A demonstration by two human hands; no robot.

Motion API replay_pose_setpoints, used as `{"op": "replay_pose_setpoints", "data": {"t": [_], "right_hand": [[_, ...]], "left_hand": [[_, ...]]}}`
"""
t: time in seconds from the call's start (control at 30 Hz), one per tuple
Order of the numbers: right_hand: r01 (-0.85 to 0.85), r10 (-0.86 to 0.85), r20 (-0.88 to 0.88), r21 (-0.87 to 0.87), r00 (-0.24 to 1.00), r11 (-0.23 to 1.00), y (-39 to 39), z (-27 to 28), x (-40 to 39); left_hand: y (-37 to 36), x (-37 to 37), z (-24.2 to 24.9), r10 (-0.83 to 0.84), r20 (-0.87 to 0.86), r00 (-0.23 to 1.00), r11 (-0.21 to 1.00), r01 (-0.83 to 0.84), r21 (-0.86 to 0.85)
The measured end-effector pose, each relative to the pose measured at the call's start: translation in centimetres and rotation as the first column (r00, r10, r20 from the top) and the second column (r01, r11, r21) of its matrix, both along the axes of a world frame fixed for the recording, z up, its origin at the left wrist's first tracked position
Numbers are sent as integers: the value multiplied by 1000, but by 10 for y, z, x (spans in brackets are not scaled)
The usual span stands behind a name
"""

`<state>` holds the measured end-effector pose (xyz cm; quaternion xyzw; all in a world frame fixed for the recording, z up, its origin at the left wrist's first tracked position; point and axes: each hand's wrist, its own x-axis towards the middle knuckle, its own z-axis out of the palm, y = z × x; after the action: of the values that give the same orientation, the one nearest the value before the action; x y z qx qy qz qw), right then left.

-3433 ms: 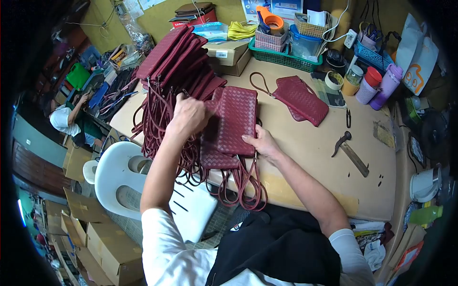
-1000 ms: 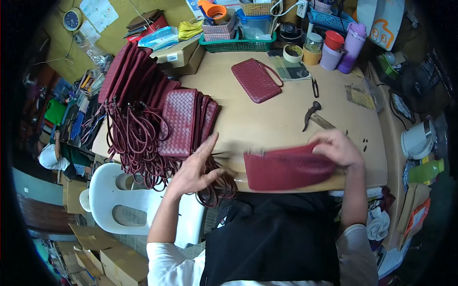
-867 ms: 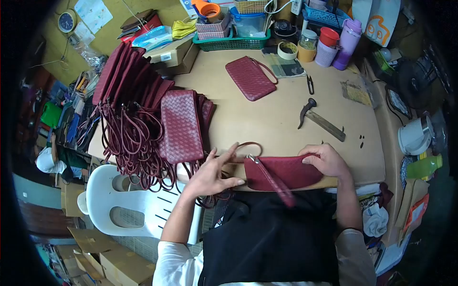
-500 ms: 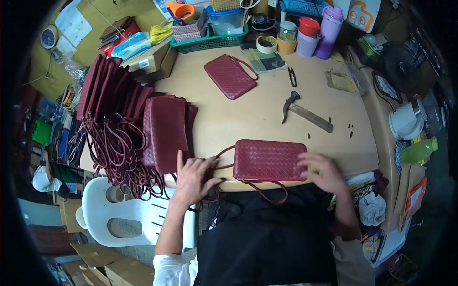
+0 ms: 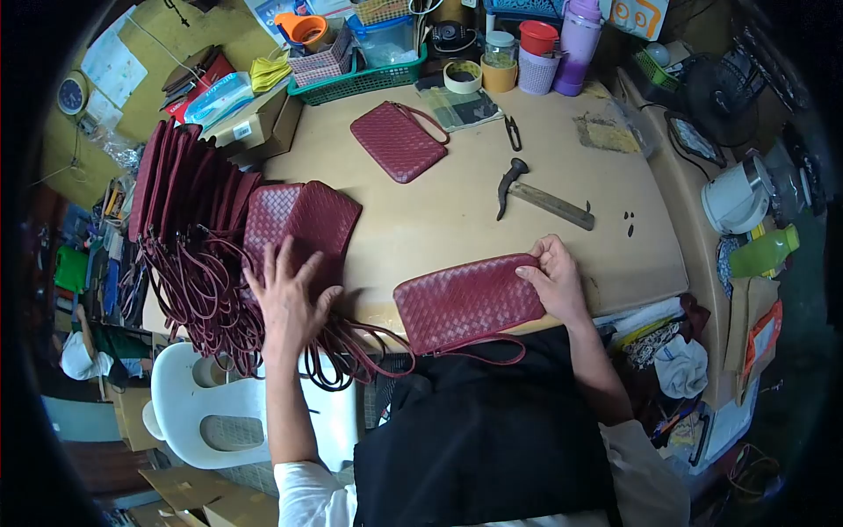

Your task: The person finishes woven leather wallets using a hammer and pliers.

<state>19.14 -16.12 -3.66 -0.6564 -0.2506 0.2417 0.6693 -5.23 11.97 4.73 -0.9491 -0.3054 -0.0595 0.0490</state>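
Note:
A dark red woven pouch (image 5: 470,303) with a wrist strap lies near the table's front edge. My right hand (image 5: 555,272) pinches its upper right corner between thumb and fingers. On the left, my left hand (image 5: 294,303) is spread, fingers apart, over the front of more woven pouches (image 5: 329,220). Beside these stands a long row of similar pouches (image 5: 184,176), their thin straps hanging in loops over the table edge. Another woven pouch (image 5: 399,142) lies alone toward the back.
A hammer (image 5: 549,205) and small black snips (image 5: 513,133) lie right of centre on the table (image 5: 421,228). Along the back are a green basket (image 5: 360,81), tape (image 5: 463,77) and a purple bottle (image 5: 578,48). A white chair (image 5: 202,395) stands at lower left; a person (image 5: 83,356) is far left.
My right hand has taken hold of the pouch's corner, and the pouch is now tilted. My left hand has moved left and up over the stacked pouches. The view has shifted slightly.

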Motion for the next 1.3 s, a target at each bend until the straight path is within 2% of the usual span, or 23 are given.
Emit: {"op": "replay_pose_setpoints", "data": {"t": [0.03, 0.1, 0.2, 0.3, 0.33, 0.37, 0.43, 0.47, 0.5, 0.57, 0.6, 0.67, 0.7, 0.73, 0.77, 0.8, 0.83, 0.9, 0.97, 1.1, 1.2, 1.23, 1.3], "right_hand": [[-1, 1, 1, -1, 1000, 1000, 0, -2, -1], [-18, 24, -31, 202, 999, 979, 2, -7, -2], [20, -15, -30, 190, 999, 981, 2, -4, -7], [16, 0, -81, 195, 997, 981, -7, -7, -6], [1, 18, -87, 209, 996, 978, -10, -11, -4], [-18, 38, -89, 212, 995, 977, -8, -13, -5], [71, -45, -116, 237, 992, 969, -7, -7, -8], [50, -17, -148, 226, 989, 973, -11, -17, -4], [39, -5, -149, 223, 989, 974, -9, -17, -5], [51, -7, -146, 301, 989, 952, -9, -13, -6], [51, -8, -143, 301, 990, 952, -8, -9, -7], [66, -31, -108, 340, 994, 938, -5, 2, -13], [78, -43, -109, 341, 993, 937, -4, 7, -15], [82, -41, -118, 370, 992, 925, -2, 13, -17], [83, -34, -128, 397, 991, 914, 0, 16, -18], [84, -37, -126, 398, 991, 913, 1, 16, -19], [96, -24, -168, 431, 985, 897, 3, 15, -19], [111, -17, -204, 462, 979, 880, 2, 12, -18], [152, -60, -223, 423, 973, 893, -2, 7, -19], [205, -133, -223, 344, 966, 916, -11, -2, -22], [205, -148, -197, 312, 969, 928, -15, -8, -23], [207, -156, -180, 312, 971, 927, -14, -8, -26], [226, -183, -162, 308, 970, 924, -14, -7, -31]], "left_hand": [[7, 3, 4, 79, -74, 994, 997, -79, 8], [19, 8, -10, 68, -112, 991, 995, -59, 76], [22, 20, -12, 211, -72, 975, 974, -204, 94], [45, 12, -9, 139, 117, 983, 987, -148, 68], [50, 8, -9, 28, 273, 962, 997, -48, 67], [55, 2, -6, 46, 271, 961, 995, -68, 70], [64, -8, 7, -27, 582, 813, 998, 54, -29], [69, -12, 15, 44, 610, 791, 999, -20, -46], [72, -17, 21, 178, 437, 882, 970, -231, 71], [93, -25, 9, 455, 134, 880, 859, -474, 195], [90, -25, 8, 454, 136, 880, 860, -473, 193], [81, -21, 5, 218, 336, 916, 810, -362, 461], [64, -13, 15, 169, 397, 902, 835, -345, 428], [50, -7, 17, -36, 502, 864, 937, -145, 316], [33, -4, 15, -206, 613, 763, 971, 84, 222], [8, 4, 13, -133, 632, 764, 960, 258, -111], [-18, 12, 7, -59, 626, 778, 811, 402, -424], [-64, 27, -18, 176, 618, 766, 399, 519, -756], [-80, 34, -51, 395, 630, 668, 219, 598, -771], [-90, 36, -71, 492, 615, 616, 174, 622, -763], [-101, 41, -61, 485, 647, 588, 322, 568, -757], [-99, 40, -63, 488, 646, 587, 324, 565, -759], [-95, 40, -69, 398, 708, 584, 534, 480, -696]]}}
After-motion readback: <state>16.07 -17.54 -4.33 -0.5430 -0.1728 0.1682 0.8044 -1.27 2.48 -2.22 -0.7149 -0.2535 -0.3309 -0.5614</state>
